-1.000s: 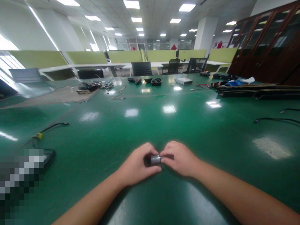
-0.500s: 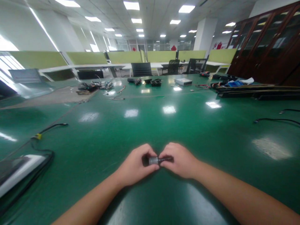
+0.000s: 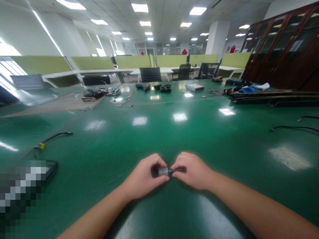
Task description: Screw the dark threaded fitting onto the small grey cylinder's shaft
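Observation:
A small grey metal cylinder (image 3: 163,171) lies between the thumb and fingers of my left hand (image 3: 147,176). From its right end a thin dark shaft (image 3: 177,170) runs into the pinch of my right hand (image 3: 190,170). The two hands face each other just above the green tabletop (image 3: 159,139), with a narrow gap between their fingertips. Both hands are closed on this piece. Its left end sits in shadow inside my left hand, and its exact kind cannot be made out.
A black cable (image 3: 58,134) and a partly pixelated device (image 3: 22,186) lie at the left. Further off are a power drill (image 3: 143,87), a white box (image 3: 195,87), dark bars (image 3: 271,96) and loose electronics (image 3: 101,92). More cables (image 3: 294,127) lie at the right.
My right hand has shifted slightly to the right along with the shaft end, so the fingertips stand a little further apart. My left hand is nearly still.

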A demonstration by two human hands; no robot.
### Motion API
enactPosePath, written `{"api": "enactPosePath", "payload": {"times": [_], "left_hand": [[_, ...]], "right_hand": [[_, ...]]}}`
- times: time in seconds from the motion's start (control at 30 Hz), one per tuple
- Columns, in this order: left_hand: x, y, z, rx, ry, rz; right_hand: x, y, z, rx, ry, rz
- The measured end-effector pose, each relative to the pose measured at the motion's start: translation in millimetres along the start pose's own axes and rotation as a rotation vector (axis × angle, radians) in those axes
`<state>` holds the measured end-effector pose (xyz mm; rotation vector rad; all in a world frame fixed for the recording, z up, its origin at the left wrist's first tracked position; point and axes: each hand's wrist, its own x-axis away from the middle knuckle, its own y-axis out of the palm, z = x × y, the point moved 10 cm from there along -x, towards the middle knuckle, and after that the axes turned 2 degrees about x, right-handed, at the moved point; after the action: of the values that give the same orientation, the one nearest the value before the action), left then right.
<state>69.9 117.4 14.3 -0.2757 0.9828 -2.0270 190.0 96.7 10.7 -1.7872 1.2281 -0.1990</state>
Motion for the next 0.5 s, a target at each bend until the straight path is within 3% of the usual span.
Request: {"api": "enactPosePath", "payload": {"times": [0.5], "left_hand": [[0.7, -1.9, 0.8, -0.01, 0.002, 0.014]], "right_hand": [[1.8, -2.5, 4.6, -0.01, 0.007, 0.014]]}}
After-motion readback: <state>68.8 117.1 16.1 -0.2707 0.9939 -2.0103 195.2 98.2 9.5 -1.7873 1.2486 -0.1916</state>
